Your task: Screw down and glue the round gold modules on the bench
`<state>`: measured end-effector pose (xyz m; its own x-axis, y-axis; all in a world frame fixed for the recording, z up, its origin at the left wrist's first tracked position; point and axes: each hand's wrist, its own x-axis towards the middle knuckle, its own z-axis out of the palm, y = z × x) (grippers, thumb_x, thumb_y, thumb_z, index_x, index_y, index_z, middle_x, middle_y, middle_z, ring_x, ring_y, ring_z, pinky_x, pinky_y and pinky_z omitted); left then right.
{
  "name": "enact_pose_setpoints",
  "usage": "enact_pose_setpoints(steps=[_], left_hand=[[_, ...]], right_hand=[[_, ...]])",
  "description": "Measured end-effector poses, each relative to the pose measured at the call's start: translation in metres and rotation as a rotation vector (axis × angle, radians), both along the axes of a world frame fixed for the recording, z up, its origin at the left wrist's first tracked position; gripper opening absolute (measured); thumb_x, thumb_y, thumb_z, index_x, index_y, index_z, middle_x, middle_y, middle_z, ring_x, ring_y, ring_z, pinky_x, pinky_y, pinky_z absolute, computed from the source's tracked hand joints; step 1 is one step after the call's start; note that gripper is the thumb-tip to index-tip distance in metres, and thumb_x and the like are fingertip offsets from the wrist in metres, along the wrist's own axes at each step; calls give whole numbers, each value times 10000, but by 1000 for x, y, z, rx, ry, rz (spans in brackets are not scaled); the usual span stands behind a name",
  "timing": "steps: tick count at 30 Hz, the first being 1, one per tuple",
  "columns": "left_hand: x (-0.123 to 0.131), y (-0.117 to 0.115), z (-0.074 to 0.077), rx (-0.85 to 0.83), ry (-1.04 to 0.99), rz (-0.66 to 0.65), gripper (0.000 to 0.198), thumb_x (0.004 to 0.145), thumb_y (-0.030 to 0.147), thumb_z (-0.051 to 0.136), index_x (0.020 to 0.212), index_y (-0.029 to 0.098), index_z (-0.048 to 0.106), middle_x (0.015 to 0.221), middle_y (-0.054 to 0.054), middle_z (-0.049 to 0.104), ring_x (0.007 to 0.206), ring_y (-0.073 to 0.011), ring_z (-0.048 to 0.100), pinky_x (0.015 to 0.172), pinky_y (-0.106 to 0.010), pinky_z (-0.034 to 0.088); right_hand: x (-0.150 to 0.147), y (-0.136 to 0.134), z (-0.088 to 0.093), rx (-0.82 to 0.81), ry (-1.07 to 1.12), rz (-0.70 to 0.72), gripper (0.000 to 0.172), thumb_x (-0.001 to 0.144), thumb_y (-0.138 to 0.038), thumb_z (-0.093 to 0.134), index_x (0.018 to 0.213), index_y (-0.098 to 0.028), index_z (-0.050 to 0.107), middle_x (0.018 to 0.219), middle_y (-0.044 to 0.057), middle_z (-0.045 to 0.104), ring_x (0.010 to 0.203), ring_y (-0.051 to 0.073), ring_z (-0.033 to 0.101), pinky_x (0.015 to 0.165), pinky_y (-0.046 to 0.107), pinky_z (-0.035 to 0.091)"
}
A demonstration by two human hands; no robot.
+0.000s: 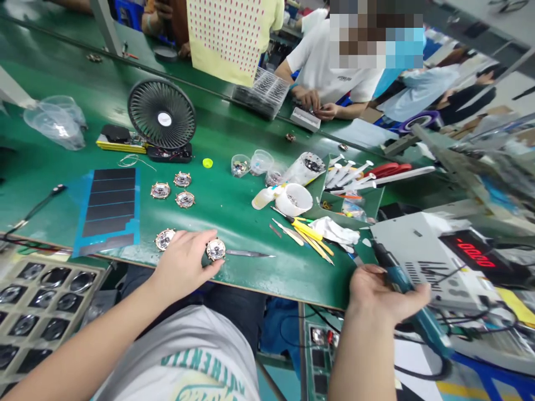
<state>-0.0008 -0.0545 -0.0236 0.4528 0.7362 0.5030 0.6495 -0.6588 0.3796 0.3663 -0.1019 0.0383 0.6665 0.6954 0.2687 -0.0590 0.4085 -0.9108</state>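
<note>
Green table (292,278) surface runs across the view, and both of the person's forearms enter over its near edge. Left hand (183,267) rests at that edge, with its fingers (204,245) grasping a round gold-rimmed watch case (215,249) by the rim. A second round gold-rimmed case (165,239) lies just beyond the hand, touching its side. A long steel blade (248,254) lies just right of the held case, and three similar cases (171,190) sit farther in from the near edge. Right hand (384,292) is off the table, past the near edge, with its fingers curled around a blue electric screwdriver (412,303). Nearest that hand on the table are yellow-handled tools (307,229) and a white cloth (334,231), with a white plastic cup (293,199) and white syringes (351,174) beyond them. A power supply with a red display (438,250) stands at the right edge. A black desk fan (161,114) and a blue-edged sheet of dark panels (109,209) occupy the left half. A tray of round parts (42,312) sits beyond the near-left corner. Across the table, a co-worker's hands (313,103) work over a small white box (305,118).
</note>
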Motion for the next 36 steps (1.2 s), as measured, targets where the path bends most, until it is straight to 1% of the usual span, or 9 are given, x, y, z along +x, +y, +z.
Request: enact_pose_setpoints(steps=[3, 5, 8, 12, 15, 19, 21, 26, 36], left_hand=[[0, 2, 8, -21, 113, -101, 235, 996, 314, 643, 1211, 224, 619, 1207, 23, 699, 1052, -191, 593, 916, -366, 393], [0, 3, 12, 3, 147, -148, 185, 1001, 294, 637, 1182, 257, 654, 1276, 39, 682, 1070, -200, 585, 906, -374, 385], [1, 3, 13, 49, 169, -137, 185, 991, 282, 653, 1173, 250, 673, 1269, 28, 681, 1050, -204, 585, 874, -375, 385], [2, 3, 12, 75, 190, -128, 175, 990, 293, 656, 1158, 246, 669, 1245, 38, 686, 1011, -194, 583, 840, -370, 374], [3, 3, 13, 66, 192, -122, 177, 995, 306, 649, 1160, 243, 665, 1235, 38, 686, 1014, -196, 577, 837, -374, 372], [4, 4, 13, 69, 183, -106, 199, 999, 324, 641, 1174, 231, 669, 1221, 24, 688, 1031, -208, 579, 836, -388, 377], [4, 5, 13, 74, 183, -106, 205, 1000, 332, 638, 1167, 221, 681, 1214, 18, 693, 1022, -214, 582, 829, -393, 376], [2, 4, 14, 65, 198, -102, 228, 1006, 350, 629, 1176, 232, 725, 1190, 17, 698, 1019, -219, 593, 833, -397, 381], [3, 4, 14, 64, 185, -93, 221, 1004, 352, 632, 1161, 243, 743, 1203, 27, 699, 1027, -213, 602, 829, -396, 393]], right_hand=[[-64, 21, 17, -93, -77, 173, 321, 770, -417, 855, 876, -256, 599, 731, 10, 615, 643, 225, 656, 465, 330, 493], [-102, 35, 26, -129, -90, 263, 335, 767, -382, 859, 928, -253, 594, 741, 3, 621, 655, 223, 671, 514, 337, 540], [-134, 49, 36, -119, -93, 358, 373, 768, -351, 860, 983, -244, 575, 721, -15, 613, 635, 205, 672, 570, 342, 578], [-151, 67, 39, 61, -109, 499, 344, 831, -277, 811, 1000, -227, 515, 638, -63, 577, 523, 157, 622, 578, 319, 579], [-168, 80, 25, 173, -113, 582, 263, 897, -199, 724, 1016, -214, 490, 595, -93, 559, 454, 124, 572, 553, 290, 567], [-186, 78, -4, 51, -194, 632, 198, 941, -168, 671, 1048, -210, 510, 667, -86, 554, 524, 100, 591, 605, 281, 566], [-188, 73, -11, 56, -212, 637, 210, 942, -151, 674, 1068, -219, 521, 711, -78, 561, 555, 99, 592, 605, 286, 544], [-192, 73, -4, 37, -7, 651, 240, 896, -95, 648, 1031, -201, 480, 630, -102, 580, 484, 91, 571, 572, 255, 545], [-194, 79, -5, -31, -10, 640, 250, 864, -127, 670, 1018, -194, 485, 610, -93, 593, 480, 94, 585, 588, 252, 561]])
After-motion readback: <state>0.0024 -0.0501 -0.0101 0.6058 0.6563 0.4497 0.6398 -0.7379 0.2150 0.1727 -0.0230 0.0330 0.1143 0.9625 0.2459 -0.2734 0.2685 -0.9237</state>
